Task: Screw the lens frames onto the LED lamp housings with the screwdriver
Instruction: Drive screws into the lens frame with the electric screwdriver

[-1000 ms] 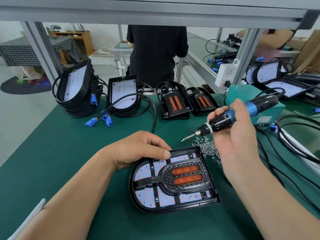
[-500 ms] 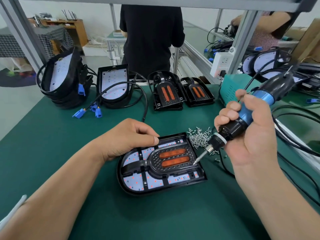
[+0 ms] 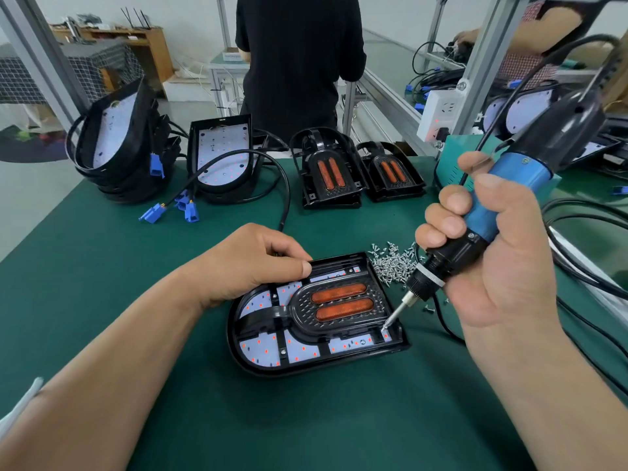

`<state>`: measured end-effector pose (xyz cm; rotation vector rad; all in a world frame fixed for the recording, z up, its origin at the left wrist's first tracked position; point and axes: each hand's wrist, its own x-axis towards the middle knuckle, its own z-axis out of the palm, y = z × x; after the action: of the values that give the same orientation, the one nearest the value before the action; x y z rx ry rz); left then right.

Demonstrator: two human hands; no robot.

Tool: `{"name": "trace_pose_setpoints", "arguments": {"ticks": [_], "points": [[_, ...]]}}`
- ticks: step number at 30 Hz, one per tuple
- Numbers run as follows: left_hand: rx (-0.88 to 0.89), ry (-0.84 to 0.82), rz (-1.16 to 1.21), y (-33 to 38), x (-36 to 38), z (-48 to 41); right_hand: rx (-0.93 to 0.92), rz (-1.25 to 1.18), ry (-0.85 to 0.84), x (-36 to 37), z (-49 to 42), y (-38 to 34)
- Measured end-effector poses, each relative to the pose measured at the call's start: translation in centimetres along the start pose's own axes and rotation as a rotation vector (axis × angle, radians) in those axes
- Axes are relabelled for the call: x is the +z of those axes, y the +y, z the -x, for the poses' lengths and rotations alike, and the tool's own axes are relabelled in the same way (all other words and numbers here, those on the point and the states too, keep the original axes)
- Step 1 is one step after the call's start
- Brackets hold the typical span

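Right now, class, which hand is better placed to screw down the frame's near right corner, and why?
Right. The right hand grips the screwdriver, whose bit sits at that corner of the frame. The left hand has no tool; it holds the housing by its far edge, steadying it.

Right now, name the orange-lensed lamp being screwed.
The near lamp, lying flat: the screwdriver tip meets its corner, the left hand steadies it. The other two sit farther back.

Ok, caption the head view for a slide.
Left hand holds the lamp housing while the right hand sets the screwdriver tip at its near right corner.
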<state>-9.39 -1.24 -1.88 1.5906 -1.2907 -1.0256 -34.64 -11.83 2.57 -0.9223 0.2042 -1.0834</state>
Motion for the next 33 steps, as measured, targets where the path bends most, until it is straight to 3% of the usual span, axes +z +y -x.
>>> {"name": "trace_pose_setpoints", "arguments": {"ticks": [13,26,33], "points": [[-0.006,0.001,0.002,0.1,0.2,-0.1,-0.011,0.107,-0.093,0.4,0.3,0.6],[-0.001,0.001,-0.020,0.4,0.4,0.0,0.028,0.114,-0.374,1.1,0.8,0.5],[-0.004,0.004,0.002,0.4,0.5,0.0,0.038,0.136,-0.353,1.1,1.0,0.3]]}}
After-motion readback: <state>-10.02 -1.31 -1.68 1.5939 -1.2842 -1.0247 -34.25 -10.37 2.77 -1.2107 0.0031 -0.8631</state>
